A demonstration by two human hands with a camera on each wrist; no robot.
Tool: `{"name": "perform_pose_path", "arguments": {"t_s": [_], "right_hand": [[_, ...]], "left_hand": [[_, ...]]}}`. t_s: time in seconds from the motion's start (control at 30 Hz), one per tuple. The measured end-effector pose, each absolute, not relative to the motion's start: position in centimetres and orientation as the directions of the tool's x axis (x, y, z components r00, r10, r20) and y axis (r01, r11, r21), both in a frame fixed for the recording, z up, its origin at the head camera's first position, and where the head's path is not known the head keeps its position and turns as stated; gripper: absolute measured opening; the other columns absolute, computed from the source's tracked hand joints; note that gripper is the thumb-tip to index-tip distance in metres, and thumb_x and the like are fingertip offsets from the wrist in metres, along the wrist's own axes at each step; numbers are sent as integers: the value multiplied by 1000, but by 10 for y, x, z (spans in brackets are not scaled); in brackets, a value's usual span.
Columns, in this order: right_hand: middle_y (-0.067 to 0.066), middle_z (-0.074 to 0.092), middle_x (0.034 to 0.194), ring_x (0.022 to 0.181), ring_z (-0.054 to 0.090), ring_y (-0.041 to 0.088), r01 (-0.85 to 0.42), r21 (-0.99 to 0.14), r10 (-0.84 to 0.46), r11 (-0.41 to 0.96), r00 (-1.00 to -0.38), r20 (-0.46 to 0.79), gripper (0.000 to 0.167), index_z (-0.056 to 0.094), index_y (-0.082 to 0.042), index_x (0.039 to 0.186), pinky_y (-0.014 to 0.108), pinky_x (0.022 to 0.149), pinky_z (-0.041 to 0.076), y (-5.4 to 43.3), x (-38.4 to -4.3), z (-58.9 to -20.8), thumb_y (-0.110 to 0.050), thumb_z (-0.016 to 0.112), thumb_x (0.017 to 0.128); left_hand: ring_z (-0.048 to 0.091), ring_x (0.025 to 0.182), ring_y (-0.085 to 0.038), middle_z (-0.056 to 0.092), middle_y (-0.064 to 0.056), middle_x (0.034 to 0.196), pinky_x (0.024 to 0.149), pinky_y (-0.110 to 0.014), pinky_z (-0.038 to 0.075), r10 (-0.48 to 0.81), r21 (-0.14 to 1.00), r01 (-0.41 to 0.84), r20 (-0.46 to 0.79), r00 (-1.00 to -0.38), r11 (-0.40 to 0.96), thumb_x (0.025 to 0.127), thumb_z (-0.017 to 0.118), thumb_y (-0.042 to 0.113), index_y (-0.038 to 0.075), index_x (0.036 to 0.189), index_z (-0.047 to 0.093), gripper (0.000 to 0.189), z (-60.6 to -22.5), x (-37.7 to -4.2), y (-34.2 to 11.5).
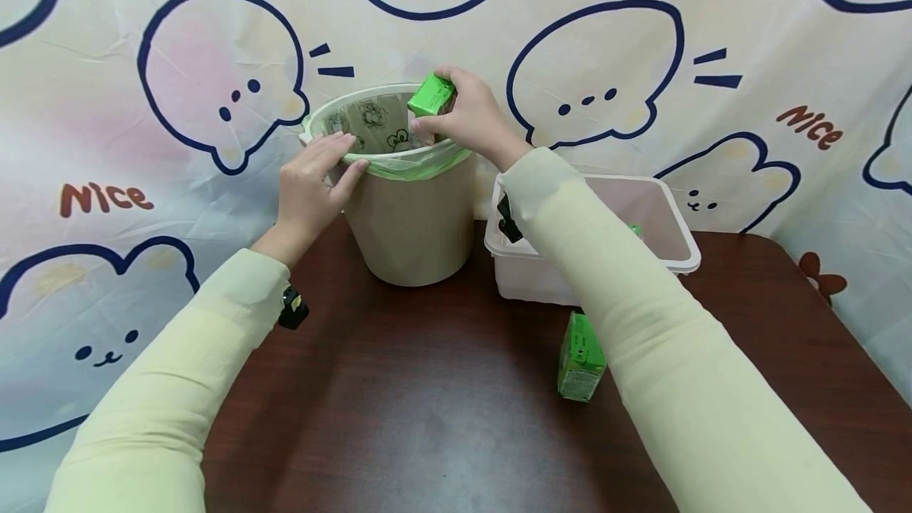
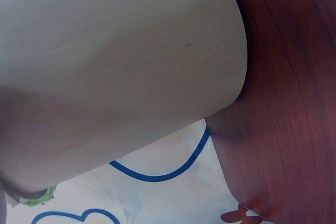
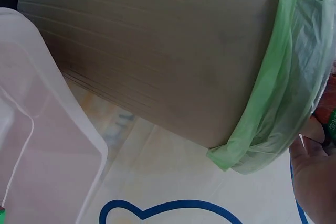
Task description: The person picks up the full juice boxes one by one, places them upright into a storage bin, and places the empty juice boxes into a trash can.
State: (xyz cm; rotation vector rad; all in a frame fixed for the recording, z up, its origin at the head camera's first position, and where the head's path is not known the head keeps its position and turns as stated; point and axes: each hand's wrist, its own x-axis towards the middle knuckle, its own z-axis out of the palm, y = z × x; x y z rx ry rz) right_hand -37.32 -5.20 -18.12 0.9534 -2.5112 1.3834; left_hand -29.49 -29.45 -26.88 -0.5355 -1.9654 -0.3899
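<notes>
A tall beige trash bin (image 1: 420, 220) stands on the table, lined with a thin green plastic bag (image 1: 416, 165) folded over its rim. My left hand (image 1: 313, 180) rests on the bin's near left rim, fingers fairly straight and the thumb along the outside. At the right side of the opening my right hand (image 1: 473, 113) grips a small green drink carton (image 1: 431, 96) between thumb and fingers, just over the rim. A second green drink carton (image 1: 581, 359) stands on the table beneath my right forearm. In the right wrist view, the right hand (image 3: 315, 177) shows only partly beside the bag.
Right of the bin sits a white plastic tub (image 1: 673, 236), partly behind my right sleeve, with a bit of green inside. The dark wooden table (image 1: 427, 402) extends toward me. A cartoon-printed cloth (image 1: 399, 46) hangs close behind the bin.
</notes>
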Motion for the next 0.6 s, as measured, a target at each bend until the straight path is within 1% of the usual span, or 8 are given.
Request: {"name": "perform_pose_path", "arguments": {"t_s": [0.17,0.43,0.6], "right_hand": [[6,49,133,109,50,14,-571,-708,-469,416,-802,372,82,40,-7,145,20,89,46,-53,-377,-184,-31,82,79],[7,52,129,106,51,14,-573,-682,-472,455,-804,361,79,42,-6,143,20,86,46,-55,-379,-186,-33,80,80],[7,51,132,108,50,13,-579,-653,-481,488,-803,353,81,41,-6,145,19,87,44,-55,-379,-187,-37,79,81]], "left_hand": [[62,112,-29,68,-15,115,105,-34,39,176,61,540,910,-375,839,89,71,20,1,116,70,33,-270,-296,-293],[62,112,-30,68,-16,115,105,-35,39,203,30,532,905,-375,846,92,67,26,0,117,69,36,-270,-296,-294],[62,112,-30,68,-16,114,105,-34,39,190,42,537,910,-368,842,90,69,23,0,116,70,35,-270,-296,-293]]}}
